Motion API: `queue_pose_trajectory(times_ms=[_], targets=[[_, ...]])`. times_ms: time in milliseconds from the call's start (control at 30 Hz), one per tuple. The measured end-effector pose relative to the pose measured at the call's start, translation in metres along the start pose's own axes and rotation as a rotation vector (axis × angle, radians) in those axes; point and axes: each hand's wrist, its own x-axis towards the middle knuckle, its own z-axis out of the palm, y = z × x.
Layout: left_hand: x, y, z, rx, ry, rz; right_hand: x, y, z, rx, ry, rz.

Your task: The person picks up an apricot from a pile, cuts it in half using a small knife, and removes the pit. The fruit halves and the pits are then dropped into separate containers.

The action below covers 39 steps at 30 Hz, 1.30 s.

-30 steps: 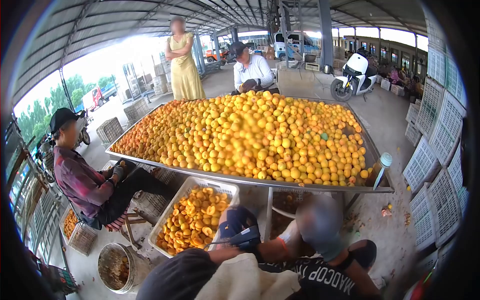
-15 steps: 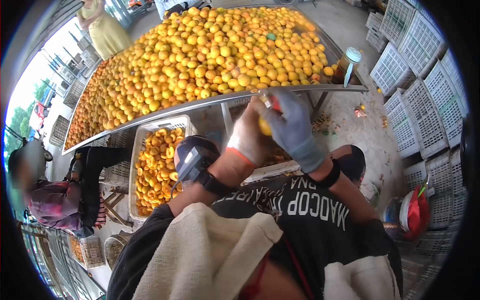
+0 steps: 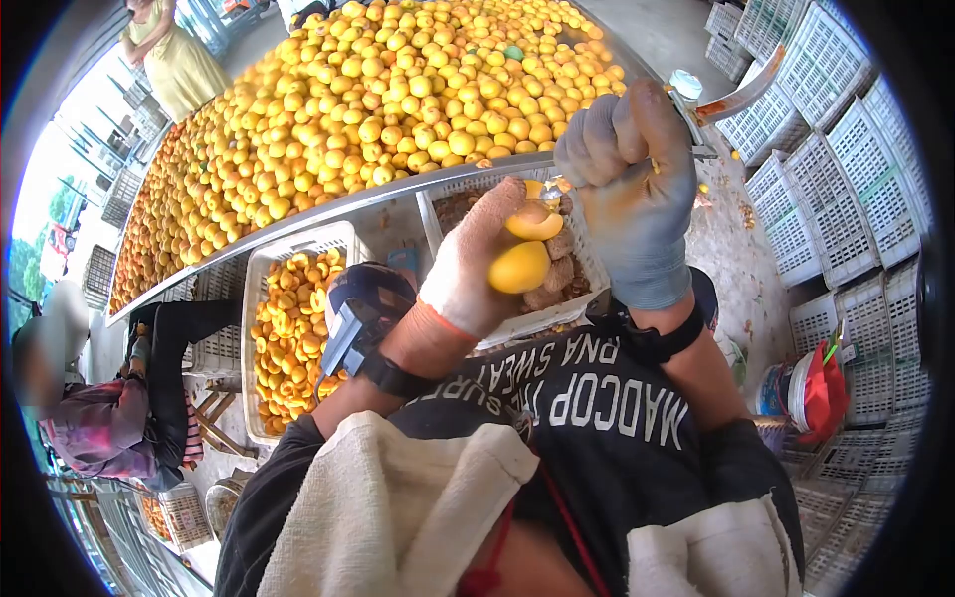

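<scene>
My left hand (image 3: 468, 267), in a pale glove with an orange cuff, is curled around a cut apricot. Two yellow pieces of the apricot (image 3: 518, 269) show beside its palm and fingers. Raised to the right of it, my right hand (image 3: 637, 194) wears a grey, stained glove and is closed in a fist around a knife. Its curved, orange-smeared blade (image 3: 741, 97) points away to the right; the handle is mostly hidden. Under my hands stands a white crate (image 3: 597, 303) with brown apricot stones (image 3: 559, 244) in it.
A metal-edged table (image 3: 398, 187) heaped with whole apricots (image 3: 378, 109) spans the front. At left, a white crate (image 3: 251, 348) holds apricot halves (image 3: 290, 333). A seated person (image 3: 104, 418) is further left; another person (image 3: 179, 60) stands behind. Stacked crates (image 3: 836, 209) line the right side.
My hands have moved apart. The right hand has risen to the right with the knife, whose blade now shows. The apricot in my left hand now shows as separate pieces.
</scene>
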Motion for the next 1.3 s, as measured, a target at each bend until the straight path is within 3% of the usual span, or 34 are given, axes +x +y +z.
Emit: queue_pose_trajectory(times_ms=[100,200,233,300,400,467,567,600,633,700,833,1033,1133,1300], targets=[[-0.001,0.001,-0.003,0.038,0.043,-0.009,-0.001,0.000,0.007,0.057,-0.018,0.003],[-0.001,-0.004,-0.004,0.105,0.054,-0.003,-0.009,0.003,0.016,-0.160,0.180,-0.040],[-0.002,-0.003,-0.002,0.103,0.054,-0.006,-0.009,0.007,0.009,-0.142,0.106,-0.031],[-0.007,0.001,0.004,0.425,0.153,0.025,-0.011,0.008,0.004,-0.125,0.042,-0.017],[-0.010,0.000,0.010,0.430,0.140,0.040,-0.013,0.003,0.009,-0.103,0.026,0.064],[-0.010,-0.001,0.010,0.456,0.138,0.036,-0.014,0.001,0.025,-0.388,0.242,0.166],[-0.005,0.000,0.009,0.491,0.117,0.045,-0.014,0.011,0.033,-0.544,0.312,0.001],[-0.004,0.000,0.008,0.497,0.103,0.053,-0.011,0.005,0.034,-0.560,0.329,0.053],[-0.005,-0.001,0.007,0.502,0.093,0.057,-0.011,0.003,0.028,-0.557,0.334,0.054],[-0.005,-0.003,0.005,0.506,0.075,0.067,-0.006,-0.003,0.012,-0.054,0.310,0.263],[-0.003,-0.001,0.003,0.595,0.047,0.099,-0.003,-0.004,-0.007,0.066,0.284,0.358],[-0.002,-0.003,-0.008,0.313,-0.044,-0.070,-0.008,0.002,0.003,-0.051,0.446,0.315],[0.000,-0.007,-0.011,0.151,-0.036,-0.086,-0.009,0.005,-0.001,-0.066,0.364,0.272],[0.006,-0.006,-0.012,0.480,-0.016,-0.021,-0.010,0.009,0.007,-0.195,0.408,0.441]])
